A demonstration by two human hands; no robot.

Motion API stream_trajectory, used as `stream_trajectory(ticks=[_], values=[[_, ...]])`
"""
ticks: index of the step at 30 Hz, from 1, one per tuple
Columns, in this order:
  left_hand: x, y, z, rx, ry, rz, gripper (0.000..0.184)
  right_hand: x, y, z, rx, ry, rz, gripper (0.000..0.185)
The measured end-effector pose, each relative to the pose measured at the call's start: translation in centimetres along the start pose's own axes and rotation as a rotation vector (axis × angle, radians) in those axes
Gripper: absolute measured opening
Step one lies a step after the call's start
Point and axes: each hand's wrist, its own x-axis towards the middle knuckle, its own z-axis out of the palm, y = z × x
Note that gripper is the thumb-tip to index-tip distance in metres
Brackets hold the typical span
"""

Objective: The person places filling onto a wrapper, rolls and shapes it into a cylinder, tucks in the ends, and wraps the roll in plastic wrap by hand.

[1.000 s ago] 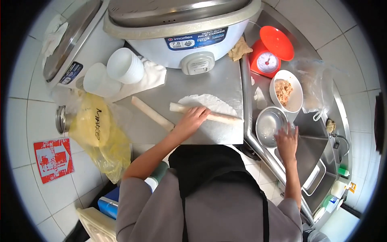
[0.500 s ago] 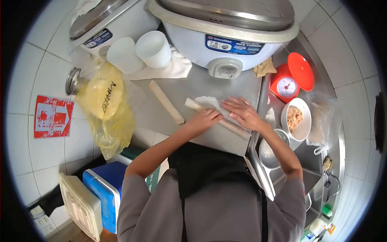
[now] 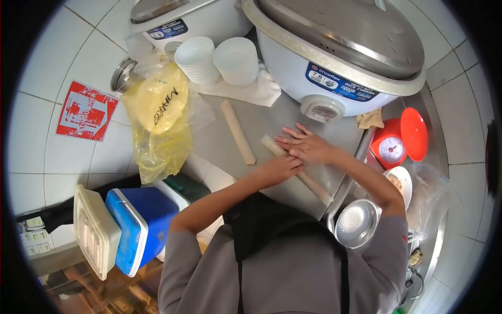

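Note:
A long, pale spring roll lies slantwise on the steel counter under both my hands. My left hand rests on its near side, fingers curled over it. My right hand presses flat across the upper part of the roll, fingers stretched out, its fingertips close to my left fingers. The hands hide the roll's middle, while its two ends show. A second spring roll lies to the left, untouched.
Two rice cookers and stacked white bowls stand behind. A yellow plastic bag hangs over the left edge. Right are a red scale, a bowl of filling, and a metal bowl by the sink.
The flap of white wrapper beyond the roll no longer shows. My right hand has come over the roll, closer to my left hand. The camera view has turned.

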Motion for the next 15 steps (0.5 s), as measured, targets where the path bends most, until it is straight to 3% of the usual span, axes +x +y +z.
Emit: stream_trajectory(ticks=[2, 5, 7, 11, 14, 15], values=[[0.2, 0.1, 0.0, -0.024, -0.003, -0.006, 0.038, 0.9, 0.1, 0.0, 0.017, -0.051, -0.001, 0.059], [0.1, 0.2, -0.3, -0.052, -0.011, -0.016, 0.036, 1.5, 0.1, -0.9, -0.023, 0.152, 0.04, 0.058], [0.1, 0.2, -0.1, -0.005, 0.026, 0.008, 0.035, 0.3, -0.7, -0.4, 0.069, 0.034, 0.034, 0.054], [0.1, 0.0, 0.4, 0.006, 0.02, 0.009, 0.032, -1.5, -1.1, -0.4, -0.043, 0.019, 0.06, 0.053], [0.3, 0.1, -0.5, 0.007, -0.013, 0.015, 0.032, -3.3, -1.8, -1.8, -0.068, 0.106, 0.23, 0.049], [0.3, 0.1, -0.4, 0.002, -0.016, 0.027, 0.032, -5.2, -2.4, -1.0, -0.131, 0.02, 0.175, 0.049]])
